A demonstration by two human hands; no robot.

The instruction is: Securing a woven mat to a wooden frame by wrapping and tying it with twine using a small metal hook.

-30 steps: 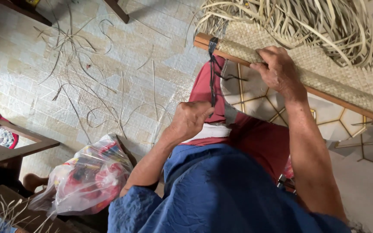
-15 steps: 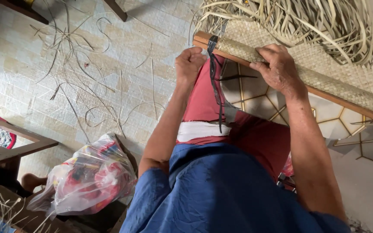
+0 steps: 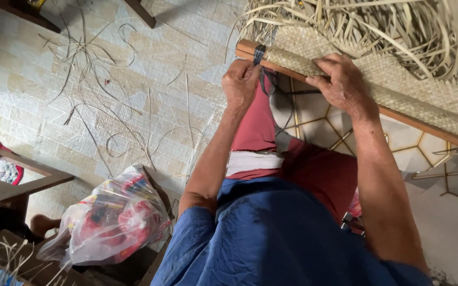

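Observation:
A woven straw mat (image 3: 398, 90) lies wrapped over a long wooden bar (image 3: 292, 66) that runs from the upper middle down to the right. My right hand (image 3: 340, 85) presses down on the mat where it folds over the bar. My left hand (image 3: 241, 83) sits at the bar's left end, fingers closed around a dark cord (image 3: 263, 74) that is tied round the bar and hangs down. Loose straw strips (image 3: 377, 26) pile up behind the mat. My knees in red trousers (image 3: 298, 159) lie below the bar.
Stray strips (image 3: 91, 100) lie scattered on the tiled floor at left. A clear plastic bag (image 3: 112, 222) with red contents sits at the lower left, next to a wooden frame (image 3: 11, 175). A patterned tile (image 3: 319, 122) shows under the bar.
My left hand has risen from my lap up to the left end of the bar and closed on the dark cord. My right hand has stayed on the mat.

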